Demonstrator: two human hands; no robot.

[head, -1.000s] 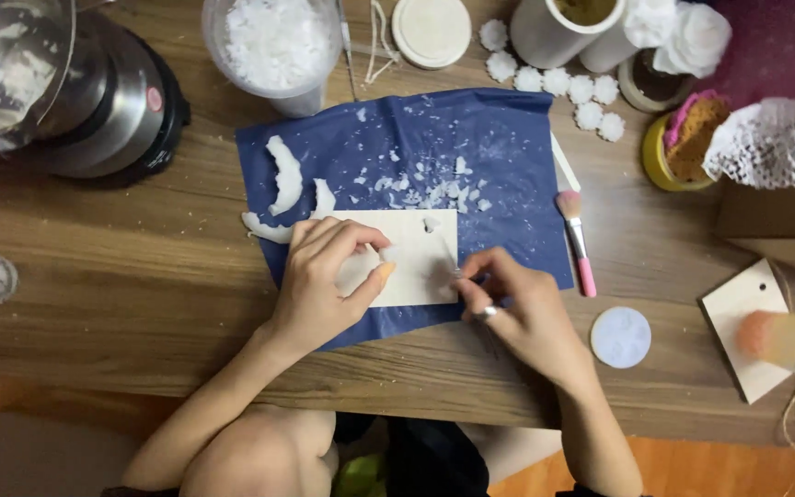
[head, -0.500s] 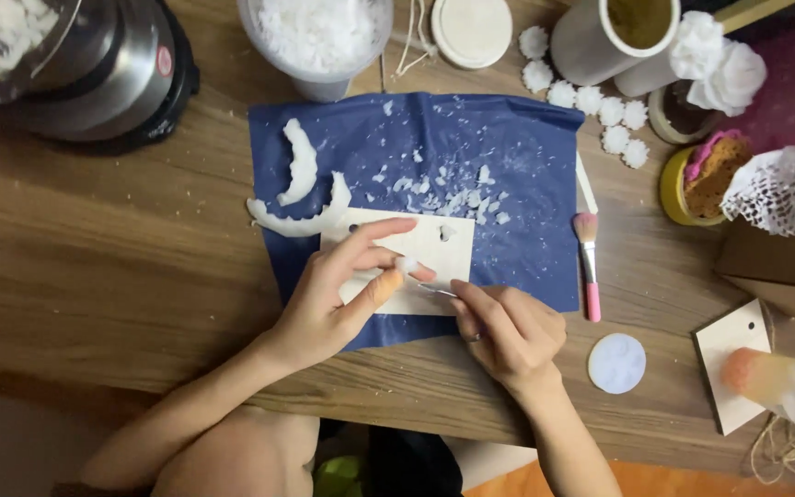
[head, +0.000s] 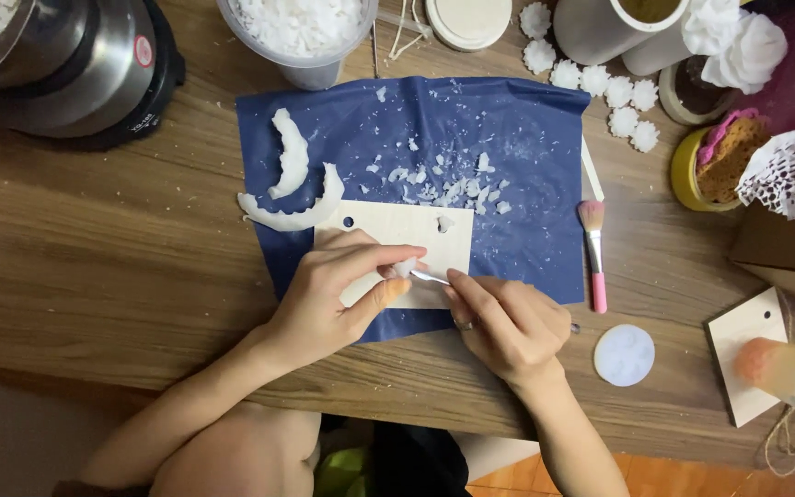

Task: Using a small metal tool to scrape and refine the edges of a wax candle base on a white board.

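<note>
Overhead view of a wooden tabletop [head: 121, 267] with a blue sheet [head: 517, 175] spread at centre frame. On the sheet's lower half lies a pale wooden tag [head: 407, 230], rectangular, with small holes near its upper edge. The left hand [head: 333, 299] rests on the tag, its grip narrow, thumb and forefinger pinched on a small white wax piece [head: 404, 268] just below the middle of the frame. The right hand [head: 508, 322], a ring on one finger, is closed around a thin metal tool [head: 430, 276] whose tip touches the wax piece. Two curved white wax strips [head: 292, 184] lie at the sheet's left edge, one partly over the tag's corner; white wax flakes [head: 443, 184] are scattered above the tag. A pink-handled brush [head: 593, 248] lies along the sheet's right edge, and a round white disc [head: 624, 354] sits on the bare wood to the lower right. A clear tub of white flakes [head: 301, 32] stands at upper centre, a steel appliance [head: 75, 64] at upper left, small white flower shapes [head: 600, 83] at upper right.
</note>
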